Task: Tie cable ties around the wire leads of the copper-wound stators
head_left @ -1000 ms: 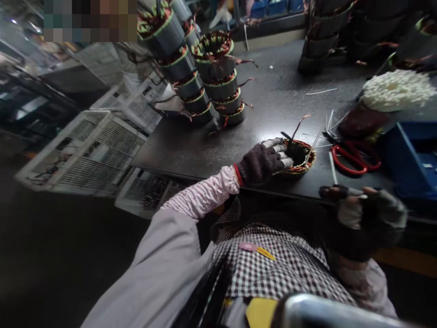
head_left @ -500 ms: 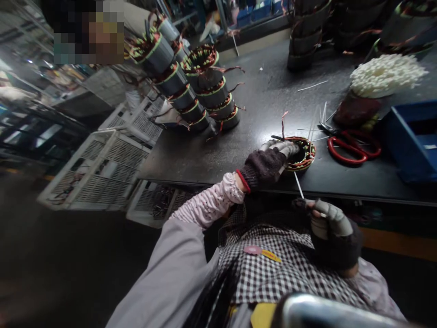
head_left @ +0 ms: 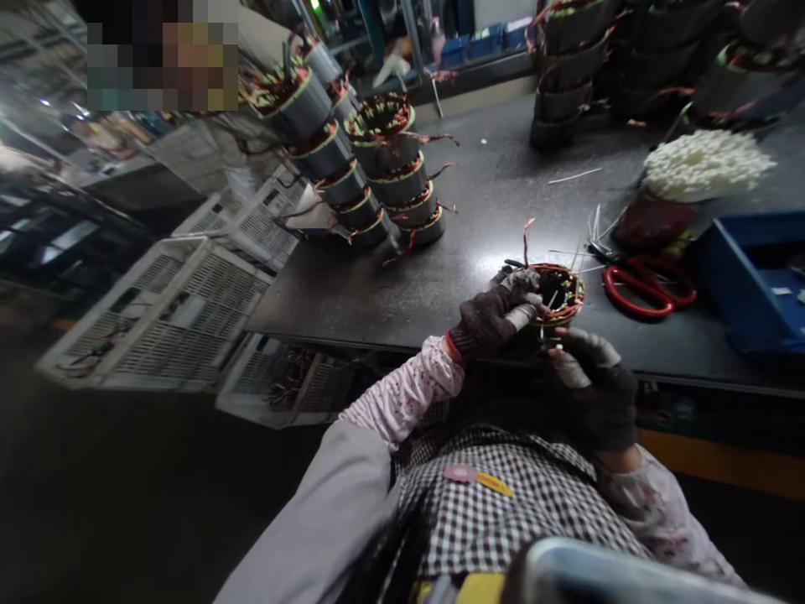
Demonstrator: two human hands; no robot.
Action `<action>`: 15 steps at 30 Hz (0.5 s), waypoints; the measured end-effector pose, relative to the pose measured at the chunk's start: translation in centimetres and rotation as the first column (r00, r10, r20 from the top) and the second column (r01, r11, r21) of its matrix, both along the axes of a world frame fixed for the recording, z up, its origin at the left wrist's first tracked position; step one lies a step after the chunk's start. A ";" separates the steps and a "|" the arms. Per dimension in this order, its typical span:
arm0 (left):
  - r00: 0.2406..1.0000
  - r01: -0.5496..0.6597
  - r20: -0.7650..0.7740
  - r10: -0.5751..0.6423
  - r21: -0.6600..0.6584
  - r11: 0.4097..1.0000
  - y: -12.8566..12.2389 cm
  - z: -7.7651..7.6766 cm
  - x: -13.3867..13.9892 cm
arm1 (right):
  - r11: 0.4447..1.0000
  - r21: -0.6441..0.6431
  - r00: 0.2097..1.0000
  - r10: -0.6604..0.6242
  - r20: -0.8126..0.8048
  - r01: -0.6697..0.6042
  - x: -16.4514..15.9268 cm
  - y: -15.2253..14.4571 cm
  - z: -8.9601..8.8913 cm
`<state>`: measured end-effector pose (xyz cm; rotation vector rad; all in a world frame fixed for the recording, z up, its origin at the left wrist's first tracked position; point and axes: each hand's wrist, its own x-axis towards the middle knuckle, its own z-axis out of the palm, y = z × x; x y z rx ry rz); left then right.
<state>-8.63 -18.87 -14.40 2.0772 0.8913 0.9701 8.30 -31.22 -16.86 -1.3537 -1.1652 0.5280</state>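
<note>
A wound motor stator (head_left: 569, 312), a ring with copper wire and pale green edging, lies near the table's front edge. Gloved, my left hand (head_left: 500, 312) is closed on its left rim, fingers on the windings. Just in front of the ring, my right hand (head_left: 594, 386), also gloved, pinches a thin white cable tie (head_left: 542, 334) that comes from the ring's near side. A small dark piece shows at those fingertips, too blurred to name. Red-handled scissors (head_left: 647, 289) lie right of the stator, beside loose white ties.
Stacked stators (head_left: 402, 180) stand back left, with more stacks (head_left: 566, 75) at the back right. A bundle of white cable ties (head_left: 708, 164) and a blue bin (head_left: 748, 294) are on the right. White plastic crates (head_left: 157, 315) sit left, below the table (head_left: 352, 294).
My right hand has moved up and left from below the table edge to close beside the stator. Less of the white tie shows between them. My left hand has shifted its fingers on the rim.
</note>
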 end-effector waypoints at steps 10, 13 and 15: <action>0.989 0.097 0.096 -0.116 0.178 0.979 0.7 -1.6 0.2 | 0.994 -0.110 0.990 0.015 0.137 0.000 0.0 1.8 3.7; 0.994 0.086 0.049 -0.095 0.168 0.982 0.4 -1.0 0.2 | 0.976 -0.212 0.982 -0.001 0.187 0.041 0.0 2.1 3.7; 0.997 0.075 0.004 -0.076 0.150 0.986 0.2 -0.6 0.2 | 0.972 -0.229 0.978 0.004 0.209 0.045 0.2 1.9 3.5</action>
